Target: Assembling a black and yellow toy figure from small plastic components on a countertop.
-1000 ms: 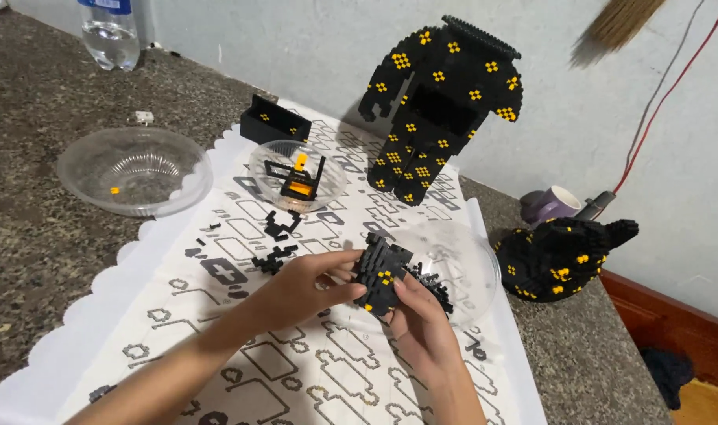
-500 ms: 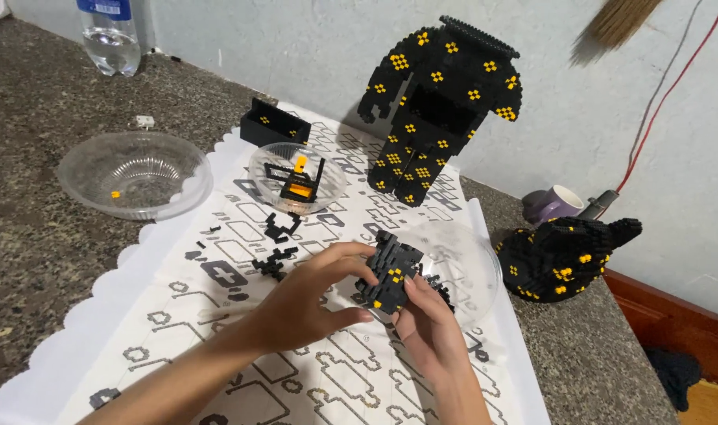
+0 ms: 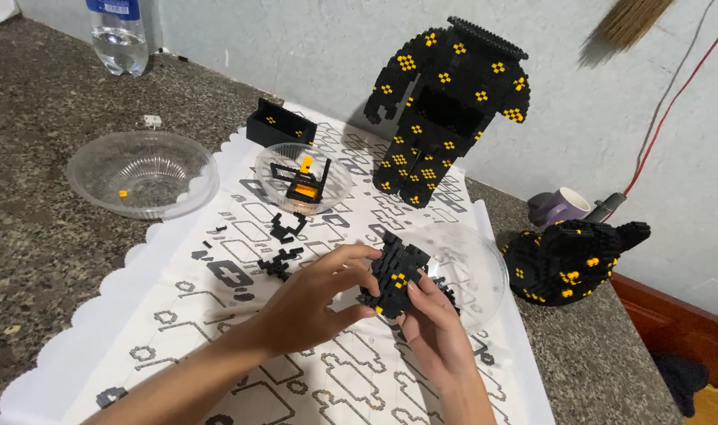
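Both hands grip a small black block assembly point(image 3: 396, 275) with yellow dots, held just above the patterned white mat point(image 3: 178, 315). My left hand point(image 3: 311, 299) wraps its left side, thumb and fingers pinching it. My right hand point(image 3: 433, 327) supports it from below and the right. Behind the piece lies a clear plastic bowl point(image 3: 477, 267) with black bricks partly hidden by my hands. Loose black bricks point(image 3: 280, 264) lie on the mat to the left.
A tall black and yellow block body point(image 3: 445, 110) stands at the back. A block head point(image 3: 571, 260) sits right, near a purple mug point(image 3: 559, 206). A clear bowl point(image 3: 142, 173), a smaller bowl point(image 3: 304, 177) with bricks, a black block box point(image 3: 280, 126) and a water bottle point(image 3: 119, 35) are at the left.
Both hands turned the block assembly and shifted their grip; my left fingers closed further over its top and left side. Nothing else moved.
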